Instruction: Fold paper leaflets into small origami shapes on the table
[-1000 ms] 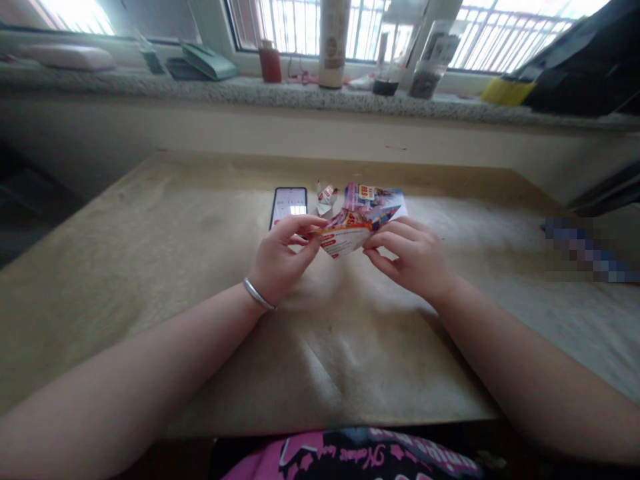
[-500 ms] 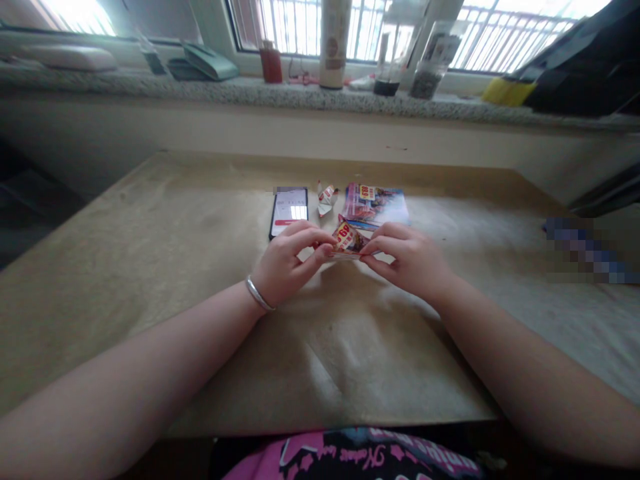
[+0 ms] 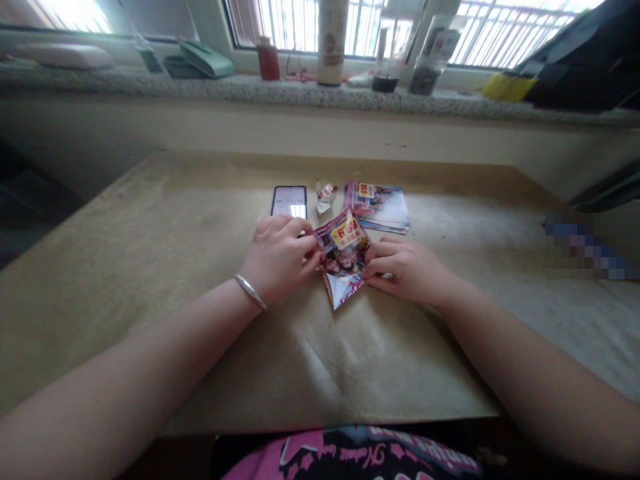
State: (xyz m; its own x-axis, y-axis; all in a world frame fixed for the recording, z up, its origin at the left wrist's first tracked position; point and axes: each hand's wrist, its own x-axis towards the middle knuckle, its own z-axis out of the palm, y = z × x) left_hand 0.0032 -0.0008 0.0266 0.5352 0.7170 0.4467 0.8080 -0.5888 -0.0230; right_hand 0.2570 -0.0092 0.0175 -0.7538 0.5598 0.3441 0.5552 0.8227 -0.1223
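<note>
A creased sheet of colourful printed paper (image 3: 346, 250) is between my hands, with a yellow price patch on top and a pale pointed corner toward me. My left hand (image 3: 285, 257) pinches its left side, fingers closed, with a silver bangle at the wrist. On the opposite side my right hand (image 3: 403, 270) grips the paper's edge between thumb and fingers. Just behind lies a stack of printed leaflets (image 3: 383, 205). A small folded paper piece (image 3: 325, 198) stands left of the stack. My left hand partly hides a phone (image 3: 290, 200) with its screen lit.
The table (image 3: 200, 220) has a brown cover. Along the granite windowsill (image 3: 200, 87) stand a red bottle (image 3: 269, 60), a tall pale cylinder (image 3: 331, 47), clear containers (image 3: 434, 60) and a green pouch (image 3: 205, 60). A blurred-out object (image 3: 590, 247) lies at the right.
The paper has turned from nearly edge-on to showing its printed face, spread wider with a point toward me. Both hands have moved slightly nearer to me, and the left covers more of the phone.
</note>
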